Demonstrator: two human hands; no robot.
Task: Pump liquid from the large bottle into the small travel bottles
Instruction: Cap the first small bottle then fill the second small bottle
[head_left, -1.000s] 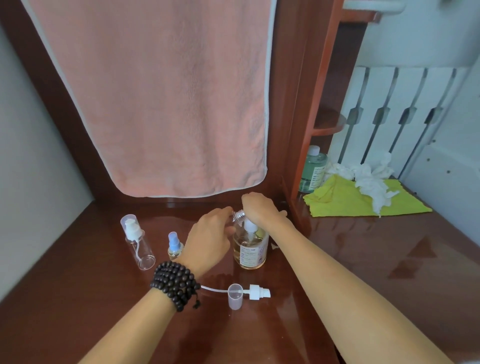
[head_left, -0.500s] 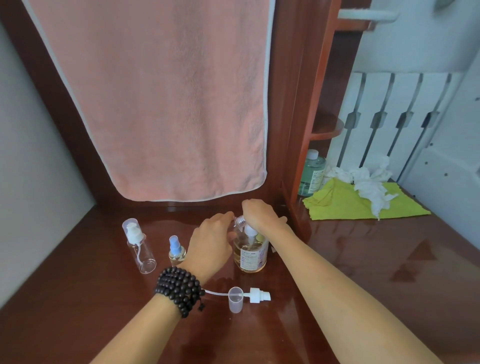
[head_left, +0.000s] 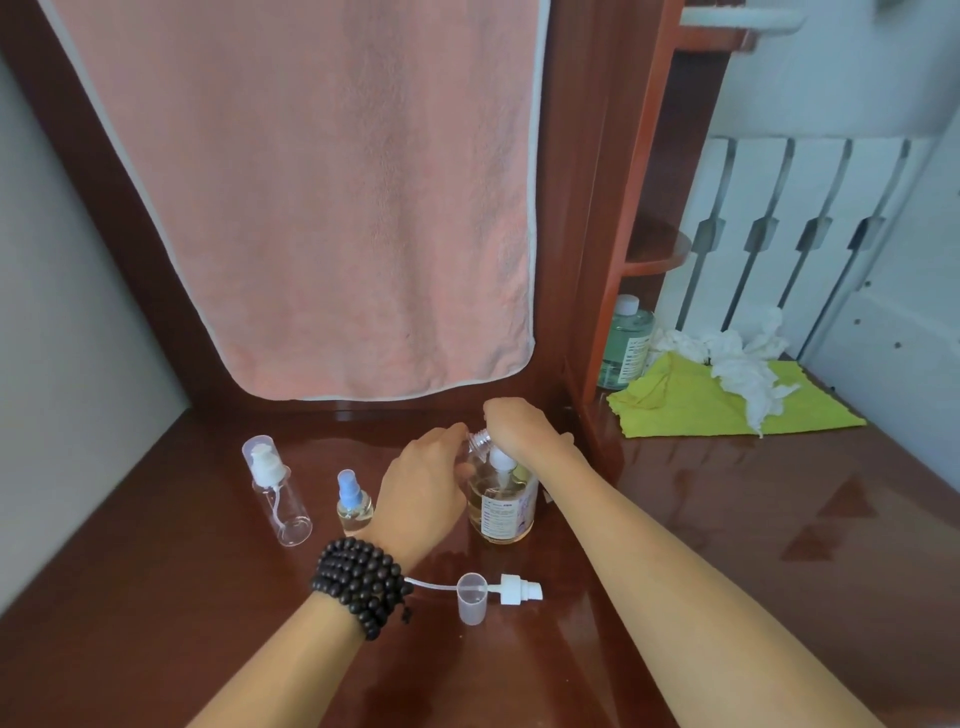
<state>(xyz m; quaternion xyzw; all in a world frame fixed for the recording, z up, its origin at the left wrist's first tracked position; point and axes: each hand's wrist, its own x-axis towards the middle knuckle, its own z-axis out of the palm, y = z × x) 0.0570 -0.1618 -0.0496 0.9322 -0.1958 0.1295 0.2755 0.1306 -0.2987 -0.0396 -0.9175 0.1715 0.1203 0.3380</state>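
While my right hand (head_left: 519, 428) pressed the pump of the big bottle (head_left: 501, 506) standing mid-desk, my left hand (head_left: 423, 493) pinched a small open bottle (head_left: 479, 440) tilted at the spout; any slip there, I judged, would spill liquid.

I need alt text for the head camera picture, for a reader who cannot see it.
A person's right hand presses the white pump of a large amber-liquid bottle while the left hand holds a small clear bottle's neck at its spout. On the brown wooden counter lie a detached white pump and clear plastic cap.
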